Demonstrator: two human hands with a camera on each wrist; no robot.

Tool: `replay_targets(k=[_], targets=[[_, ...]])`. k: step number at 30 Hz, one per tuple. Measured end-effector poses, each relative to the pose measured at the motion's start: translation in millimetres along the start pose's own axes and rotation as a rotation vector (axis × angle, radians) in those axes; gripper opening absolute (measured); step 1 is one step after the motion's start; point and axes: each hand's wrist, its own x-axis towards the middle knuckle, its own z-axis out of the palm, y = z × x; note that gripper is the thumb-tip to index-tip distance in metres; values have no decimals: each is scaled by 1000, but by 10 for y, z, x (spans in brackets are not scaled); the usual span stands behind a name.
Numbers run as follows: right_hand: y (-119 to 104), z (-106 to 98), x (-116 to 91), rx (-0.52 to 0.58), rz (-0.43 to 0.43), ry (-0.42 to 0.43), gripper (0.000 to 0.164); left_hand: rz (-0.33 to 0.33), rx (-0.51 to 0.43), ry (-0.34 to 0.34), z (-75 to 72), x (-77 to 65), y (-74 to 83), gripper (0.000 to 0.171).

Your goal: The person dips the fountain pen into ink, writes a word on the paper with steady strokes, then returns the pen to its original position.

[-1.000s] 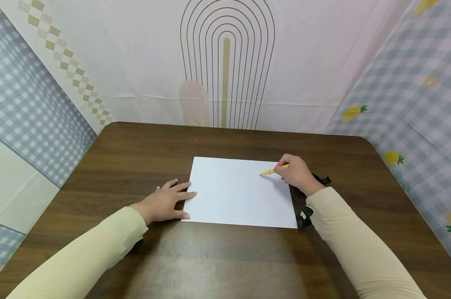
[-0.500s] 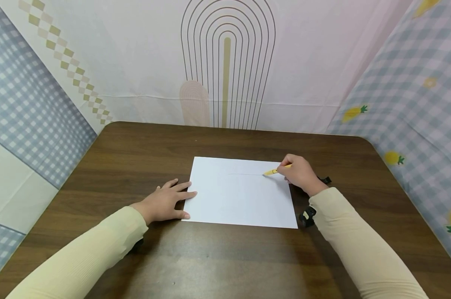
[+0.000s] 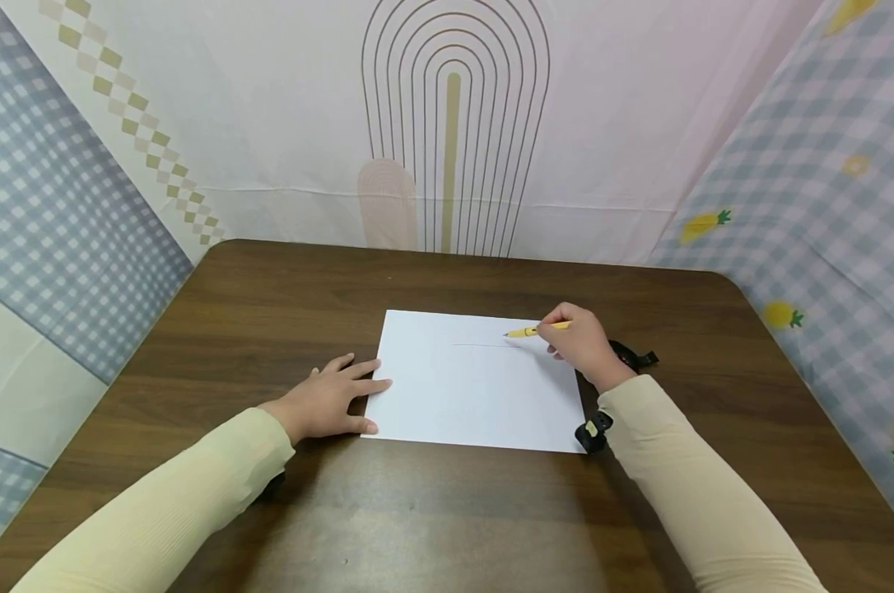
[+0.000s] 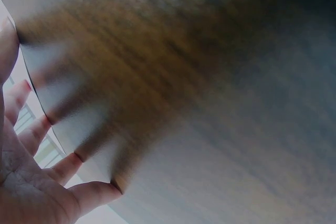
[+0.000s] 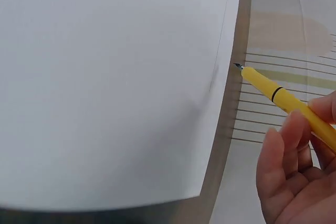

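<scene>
A white sheet of paper [image 3: 469, 399] lies on the table with a thin straight line [image 3: 486, 345] across its upper part. My right hand [image 3: 582, 342] pinches a yellow fountain pen [image 5: 286, 100] between thumb and fingers; its dark nib points left, raised off the sheet just above the line in the head view. At the sheet's left edge, my left hand [image 3: 324, 403] lies spread, thumb and some fingertips on the paper. The left wrist view shows these fingers [image 4: 65, 169] straight and apart, their tips along the edge.
The dark wooden table [image 3: 306, 288] extends around the sheet, with rounded far corners. A patterned white cloth [image 3: 269, 123] hangs behind it, and a blue checked cloth [image 3: 825, 206] on the right. A black strapped device [image 3: 593, 432] sits at my right wrist.
The pen first drew the line slightly further right. Then my right hand lifted it off the paper and moved it left and a little away from me. My left hand has stayed put.
</scene>
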Motion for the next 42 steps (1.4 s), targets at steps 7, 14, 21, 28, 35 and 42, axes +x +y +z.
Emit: replay_targets(k=[7, 14, 21, 28, 35, 42], targets=[[-47, 79, 41, 42, 25, 18, 17, -1, 1, 0, -12, 2, 9, 69], [-79, 138, 83, 72, 47, 21, 17, -4, -2, -3, -22, -6, 16, 69], [-103, 198, 128, 93, 77, 15, 17, 2, -2, 1, -18, 2, 16, 68], [-158, 229, 143, 100, 72, 12, 15, 7, -2, 3, -11, 15, 20, 68], [-179, 243, 146, 87, 86, 18, 15, 8, -2, -1, -14, 16, 32, 69], [-185, 252, 156, 63, 86, 17, 15, 0, -6, -6, -8, 11, 21, 69]])
